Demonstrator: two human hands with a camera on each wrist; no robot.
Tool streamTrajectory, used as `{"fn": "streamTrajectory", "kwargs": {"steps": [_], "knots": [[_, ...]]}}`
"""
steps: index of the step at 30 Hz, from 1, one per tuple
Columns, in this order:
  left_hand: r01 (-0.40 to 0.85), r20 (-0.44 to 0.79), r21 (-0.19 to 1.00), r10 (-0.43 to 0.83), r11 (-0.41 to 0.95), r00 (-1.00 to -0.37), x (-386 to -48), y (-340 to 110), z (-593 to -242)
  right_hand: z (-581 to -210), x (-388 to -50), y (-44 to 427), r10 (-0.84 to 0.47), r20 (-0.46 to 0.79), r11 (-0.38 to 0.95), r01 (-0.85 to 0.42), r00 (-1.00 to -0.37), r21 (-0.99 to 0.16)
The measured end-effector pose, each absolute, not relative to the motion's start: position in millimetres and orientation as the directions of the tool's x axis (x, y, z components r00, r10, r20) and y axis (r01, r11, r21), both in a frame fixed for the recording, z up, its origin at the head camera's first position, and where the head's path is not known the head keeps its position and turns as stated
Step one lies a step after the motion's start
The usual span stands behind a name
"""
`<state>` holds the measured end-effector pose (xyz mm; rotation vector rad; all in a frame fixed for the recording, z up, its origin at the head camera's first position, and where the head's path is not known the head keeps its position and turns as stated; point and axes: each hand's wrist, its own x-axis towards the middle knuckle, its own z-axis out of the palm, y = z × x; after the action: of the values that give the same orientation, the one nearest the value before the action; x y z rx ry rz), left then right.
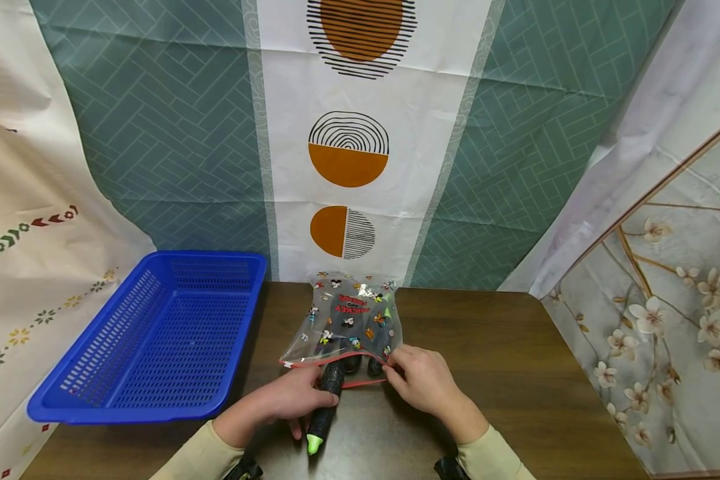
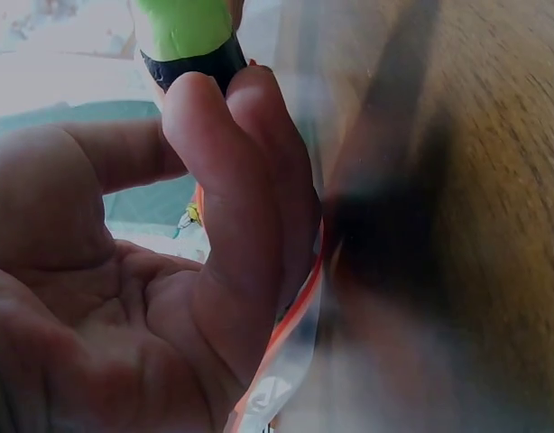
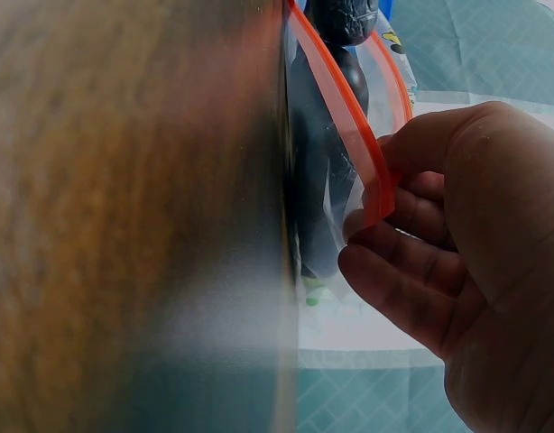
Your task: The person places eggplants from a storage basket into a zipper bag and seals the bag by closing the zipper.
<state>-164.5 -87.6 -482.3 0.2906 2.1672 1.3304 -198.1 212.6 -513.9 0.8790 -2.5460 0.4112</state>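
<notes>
My left hand grips a thick black stick with a pointed lime-green tip. Its green end points toward me, and its far end is in the mouth of a clear zip bag. In the left wrist view, curled fingers press against the stick's black part beside the green end. My right hand pinches the right corner of the bag's red-orange zip edge, and the mouth gapes open. More dark, rounded pieces lie inside the bag, partly hidden by its cartoon print.
A blue perforated plastic basket stands to the left on the brown wooden table. Behind the table hangs a green and white patterned cloth. A floral cloth borders the right side.
</notes>
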Motion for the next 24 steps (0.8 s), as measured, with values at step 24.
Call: {"fn": "streamTrajectory", "kwargs": {"steps": [24], "knots": [[-0.146,-0.33,0.906,0.445,0.398,-0.833,-165.9,-90.8,-485.3,-513.6,-198.1,212.2,-0.52,0.474,0.747,-0.647,-0.711,-0.151]]}}
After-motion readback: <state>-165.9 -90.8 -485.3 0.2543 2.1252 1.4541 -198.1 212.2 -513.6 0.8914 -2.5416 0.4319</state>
